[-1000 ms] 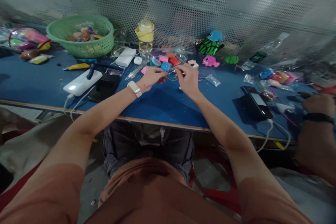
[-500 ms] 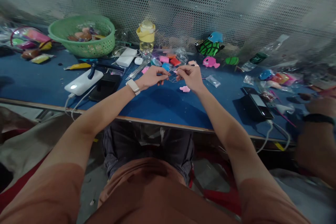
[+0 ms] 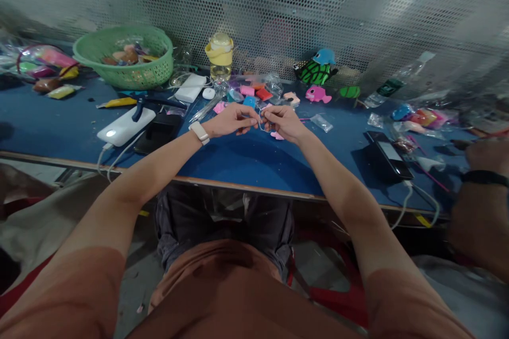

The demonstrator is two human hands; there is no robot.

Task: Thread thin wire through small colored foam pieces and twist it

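Both my hands meet over the middle of the blue table (image 3: 246,161). My left hand (image 3: 233,119), with a white band on its wrist, pinches one side of a small clear plastic bag (image 3: 263,119). My right hand (image 3: 283,122) pinches the bag's other side. What is inside the bag is too small to make out. A small pink clay piece (image 3: 277,136) lies on the table just under my right hand. Coloured clay blocks (image 3: 254,93) in pink, red and blue lie right behind my hands.
A green basket (image 3: 125,55) of clay pieces stands far left, a yellow-capped bottle (image 3: 219,55) behind centre. A white power bank (image 3: 125,126) and black phone (image 3: 158,132) lie left. Clay figures (image 3: 317,71) stand at the back right. Another person's hand (image 3: 487,156) and a phone (image 3: 388,153) are at the right.
My hands have drawn closer to each other and slightly toward me, with the clear bag between them. The pink piece that my right hand covered now shows on the table.
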